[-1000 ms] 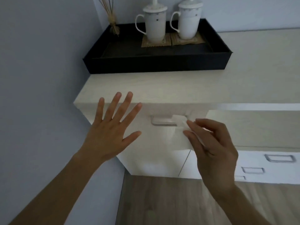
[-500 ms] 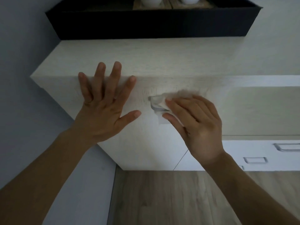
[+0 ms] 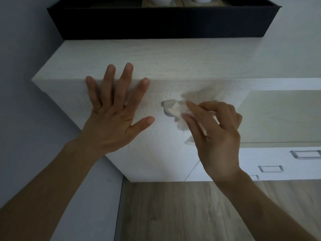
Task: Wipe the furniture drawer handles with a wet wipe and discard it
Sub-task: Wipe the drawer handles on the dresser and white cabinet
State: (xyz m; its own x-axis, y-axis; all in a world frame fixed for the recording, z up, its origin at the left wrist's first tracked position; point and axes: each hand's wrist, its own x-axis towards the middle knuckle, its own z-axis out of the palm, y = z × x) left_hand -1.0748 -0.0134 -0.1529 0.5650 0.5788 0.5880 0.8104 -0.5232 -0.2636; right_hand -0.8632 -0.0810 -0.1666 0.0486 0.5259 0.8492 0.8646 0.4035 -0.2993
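My right hand [image 3: 215,134] pinches a crumpled white wet wipe [image 3: 178,111] and presses it against the metal handle [image 3: 166,106] of the top drawer, whose right part is hidden by the wipe and my fingers. The drawer front [image 3: 156,145] is pale wood grain. My left hand [image 3: 114,115] lies flat with its fingers spread on the drawer front, left of the handle, and the fingertips reach over the cabinet's top edge.
A black tray [image 3: 163,21] stands on the cabinet top [image 3: 173,56] against the wall. Lower drawers with metal handles [image 3: 305,154] [image 3: 271,168] show at the right. Grey wall is to the left, wood floor [image 3: 173,211] below.
My left hand came down flat on the drawer front. My right hand brought the wipe onto the handle and shifted it slightly to the right along it. The view tilted downward.
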